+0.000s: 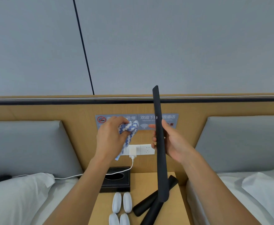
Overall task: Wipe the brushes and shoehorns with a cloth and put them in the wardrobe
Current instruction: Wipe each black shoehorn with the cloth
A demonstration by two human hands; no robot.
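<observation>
My right hand (172,142) grips a long black shoehorn (159,143) around its middle and holds it nearly upright above the bedside table (142,184). My left hand (110,137) holds a bunched blue-and-white cloth (129,129), a short gap to the left of the shoehorn and not touching it. Two more black shoehorns (150,202) lie crossed on the table below. Several white brushes (121,207) lie side by side at the table's front.
A black tissue box (116,181) stands at the back left of the table. A white charger (132,151) sits in the wall sockets, its cable running left onto the bed. Beds with grey headboards and white pillows flank the table on both sides.
</observation>
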